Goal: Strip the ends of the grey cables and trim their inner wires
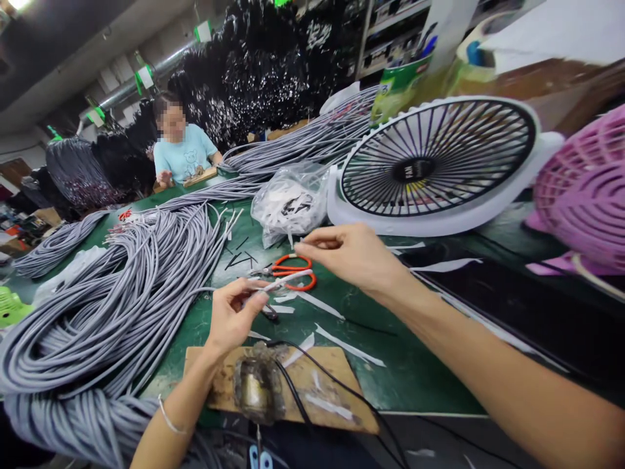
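Observation:
My left hand (pixel 233 317) is pinched shut on the end of a grey cable (pixel 286 280), held just above the green table (pixel 405 371). My right hand (pixel 349 251) hovers a little higher and to the right, its fingers pinched together near the clear plastic bag (pixel 290 203); what they hold is too small to make out. Orange-handled scissors (pixel 293 271) lie on the table right behind the cable end. A wooden board (pixel 327 384) with a round metal pot (pixel 254 387) and a black cord (pixel 312 365) lies below my left hand.
A big heap of grey cables (pixel 122 293) fills the table's left side. A white fan (pixel 434 166) lies at the right, a pink fan (pixel 586 189) beyond it. White strips and black offcuts litter the table. Another person in a light blue shirt (pixel 183 153) sits at the far end.

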